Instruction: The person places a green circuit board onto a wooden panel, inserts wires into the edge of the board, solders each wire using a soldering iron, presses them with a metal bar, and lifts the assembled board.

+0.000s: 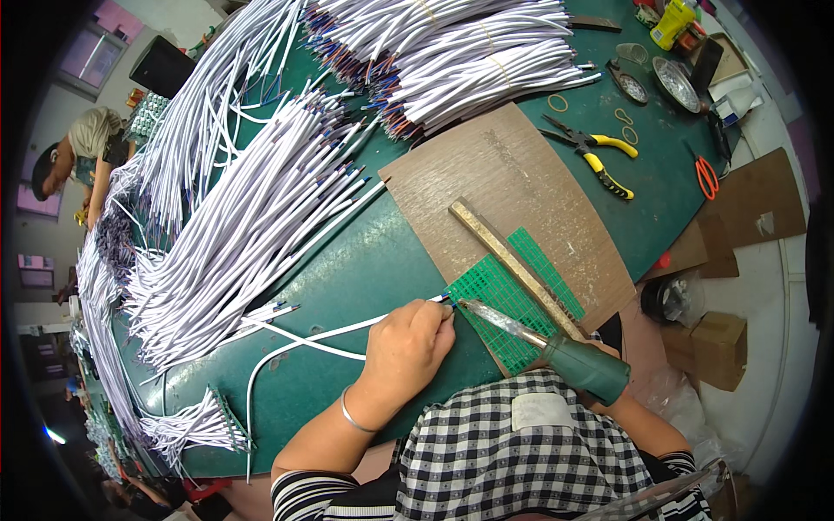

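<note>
My left hand [405, 349], a bracelet at its wrist, pinches the end of a white cable [334, 331] at the left edge of a green circuit board panel [493, 293]. My right hand [615, 401] grips a soldering iron with a thick green handle [587, 366]. The handle hides most of those fingers. The iron's metal tip reaches the panel's edge, close to my left fingertips; I cannot tell whether it touches the wire. A long narrow bar [512, 262] lies across the panel, which rests on a brown sheet [473, 169].
Large bundles of white cables [230, 234] cover the table's left and far side. Cables joined to a green strip [204, 425] lie near left. Yellow-handled pliers [599, 161], orange-handled scissors [705, 176] and metal dishes [676, 84] sit at right. Another person [87, 148] bends at far left.
</note>
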A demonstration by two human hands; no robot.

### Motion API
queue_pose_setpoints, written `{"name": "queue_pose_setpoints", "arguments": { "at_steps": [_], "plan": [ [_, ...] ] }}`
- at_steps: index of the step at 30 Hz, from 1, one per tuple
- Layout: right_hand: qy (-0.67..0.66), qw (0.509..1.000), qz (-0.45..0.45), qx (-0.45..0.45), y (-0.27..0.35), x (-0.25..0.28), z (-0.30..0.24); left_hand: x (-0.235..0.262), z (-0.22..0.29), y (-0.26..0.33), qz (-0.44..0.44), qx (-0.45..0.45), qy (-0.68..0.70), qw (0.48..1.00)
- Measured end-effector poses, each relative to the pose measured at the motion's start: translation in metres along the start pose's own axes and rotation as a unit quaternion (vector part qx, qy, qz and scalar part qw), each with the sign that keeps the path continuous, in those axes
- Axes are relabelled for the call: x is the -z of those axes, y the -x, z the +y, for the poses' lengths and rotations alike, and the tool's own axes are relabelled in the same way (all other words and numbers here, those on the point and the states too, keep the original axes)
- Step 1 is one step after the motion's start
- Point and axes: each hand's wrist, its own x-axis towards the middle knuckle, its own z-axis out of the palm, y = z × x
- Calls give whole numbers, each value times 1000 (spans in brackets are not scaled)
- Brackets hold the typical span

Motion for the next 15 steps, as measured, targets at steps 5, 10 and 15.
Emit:
{"name": "queue_pose_setpoints", "arguments": {
  "at_steps": [5, 10, 15],
  "plan": [
    [-61, 997, -23, -36, -10, 2, -10, 0, 0, 0, 0, 4, -2, 1000],
    [78, 996, -14, 38, -8, 1, -3, -2, 0, 0, 6, 10, -3, 1000],
    [-14, 996, -23, -86, -3, 0, -4, -3, 1, 0, 11, 16, -3, 1000]
  ]
}}
